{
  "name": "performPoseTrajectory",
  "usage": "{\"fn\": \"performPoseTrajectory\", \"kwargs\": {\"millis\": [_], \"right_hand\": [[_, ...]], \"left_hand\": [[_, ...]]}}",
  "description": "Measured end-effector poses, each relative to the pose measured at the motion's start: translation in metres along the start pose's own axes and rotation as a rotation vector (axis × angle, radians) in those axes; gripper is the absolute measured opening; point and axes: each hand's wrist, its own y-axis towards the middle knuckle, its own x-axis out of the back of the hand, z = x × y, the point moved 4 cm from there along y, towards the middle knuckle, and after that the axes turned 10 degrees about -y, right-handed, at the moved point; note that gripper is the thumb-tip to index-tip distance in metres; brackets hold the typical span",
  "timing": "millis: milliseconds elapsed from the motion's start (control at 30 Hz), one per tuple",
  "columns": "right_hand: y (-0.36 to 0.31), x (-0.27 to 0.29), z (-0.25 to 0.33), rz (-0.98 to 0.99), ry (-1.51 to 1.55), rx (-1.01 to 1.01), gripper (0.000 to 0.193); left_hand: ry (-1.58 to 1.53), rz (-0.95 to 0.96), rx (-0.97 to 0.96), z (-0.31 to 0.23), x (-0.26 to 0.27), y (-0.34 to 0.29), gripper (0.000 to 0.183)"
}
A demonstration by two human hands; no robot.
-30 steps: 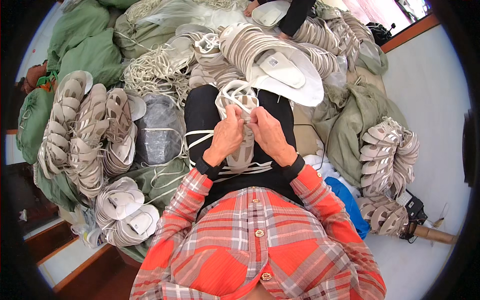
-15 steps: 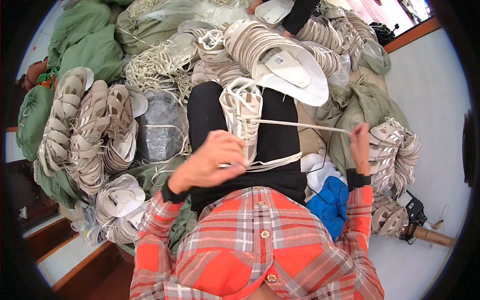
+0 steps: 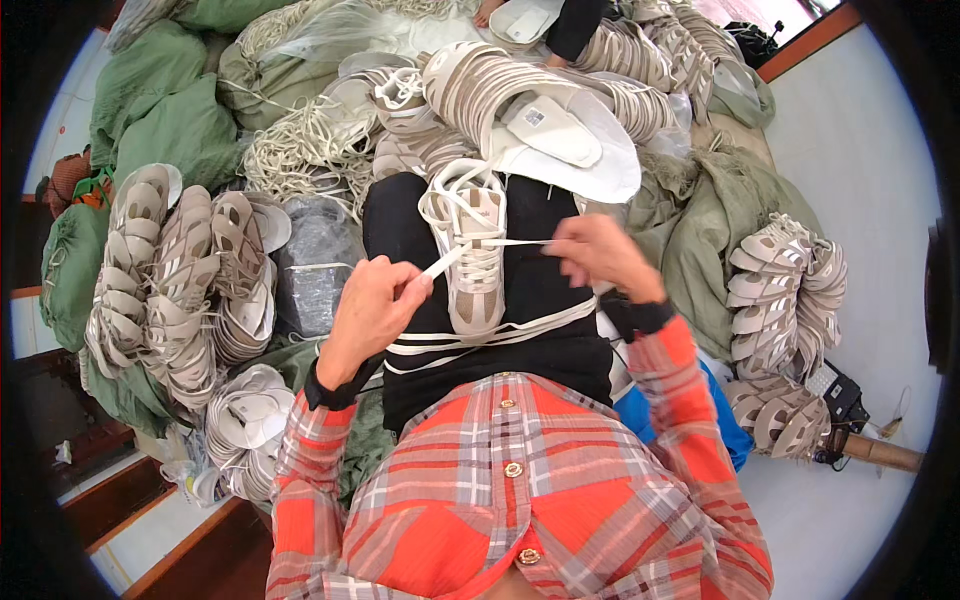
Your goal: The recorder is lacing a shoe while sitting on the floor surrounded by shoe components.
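A beige and white shoe upper (image 3: 476, 290), partly laced, lies across my lap between my black-trousered thighs, its toe toward me. My left hand (image 3: 378, 308) is left of it, thumb and fingers pinching a white shoelace (image 3: 444, 262) that runs up to the eyelets. On the right, my right hand (image 3: 603, 252) pinches the lace's other stretch, drawn out sideways from the shoe. More white laces (image 3: 540, 328) lie across my lap below the toe. Beyond my knees rests a nested stack of shoe uppers (image 3: 470, 90) with a white insole-shaped piece (image 3: 555, 130) on it.
Rows of stacked uppers (image 3: 183, 290) stand at the left, next to a plastic-wrapped grey bundle (image 3: 318, 275). A heap of loose laces (image 3: 305, 150) and green sacks (image 3: 165, 110) lie behind. More uppers (image 3: 770, 290) stand at the right. Another person's dark sleeve (image 3: 575, 28) shows at the far edge.
My right hand has come in toward the shoe, shortening the lace stretch on that side. My left hand has moved left, off the shoe, with a lace now pulled taut from it.
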Motion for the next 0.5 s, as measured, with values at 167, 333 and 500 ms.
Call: {"fn": "performPoseTrajectory", "kwargs": {"millis": [167, 333, 500], "right_hand": [[-0.078, 0.127, -0.148, -0.843, -0.845, -0.042, 0.015], [-0.159, 0.191, -0.237, -1.192, 0.479, 0.001, 0.026], [-0.167, 0.216, -0.282, -1.136, 1.042, 0.274, 0.030]], "left_hand": [[-0.127, -0.201, -0.123, 0.011, -0.014, 0.031, 0.020], [-0.218, 0.046, -0.253, -0.003, -0.054, 0.075, 0.019], [0.214, 0.208, -0.356, 0.000, -0.117, 0.083, 0.011]]}}
